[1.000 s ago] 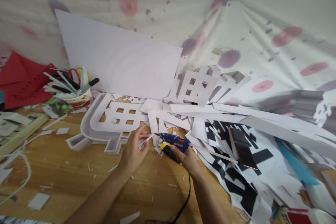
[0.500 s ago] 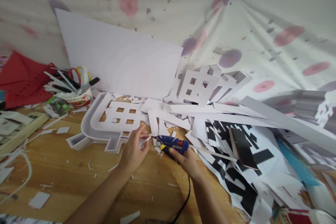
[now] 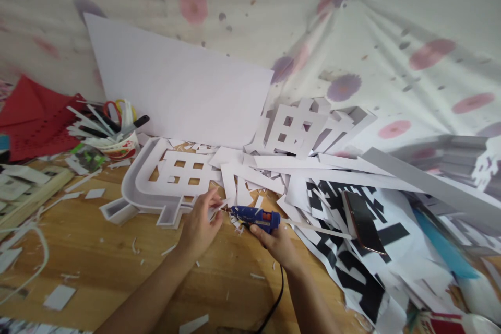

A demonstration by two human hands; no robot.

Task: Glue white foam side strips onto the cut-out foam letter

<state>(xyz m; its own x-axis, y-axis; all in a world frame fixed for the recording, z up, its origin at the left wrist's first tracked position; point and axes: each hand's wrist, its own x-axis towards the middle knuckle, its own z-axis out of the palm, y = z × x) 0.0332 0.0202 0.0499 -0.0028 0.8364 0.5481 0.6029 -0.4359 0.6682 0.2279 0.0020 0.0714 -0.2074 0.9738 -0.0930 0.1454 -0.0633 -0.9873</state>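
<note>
My right hand point(image 3: 277, 244) is wrapped round the handle of a blue glue gun point(image 3: 254, 217), with a long pale glue stick point(image 3: 319, 228) reaching out of its back end. The gun's nozzle points left, close to the fingers of my left hand point(image 3: 201, 222). Those fingers pinch a small white strip point(image 3: 216, 209), partly hidden behind them. Just left of that hand lies a hollow white letter shape point(image 3: 131, 182) with raised walls. A flat white cut-out with square holes point(image 3: 188, 171) rests beside its curved wall.
White strips point(image 3: 254, 177) and scraps litter the table point(image 3: 117, 271). A cup of tools point(image 3: 121, 147) stands at the left. A white board point(image 3: 176, 83) leans on the curtain. Finished white shapes point(image 3: 289, 128) stand behind. A phone point(image 3: 364, 222) lies on printed paper at the right.
The glue gun in my right hand has shifted slightly, its nozzle now a little lower and nearer my left fingertips. My left hand stays almost still.
</note>
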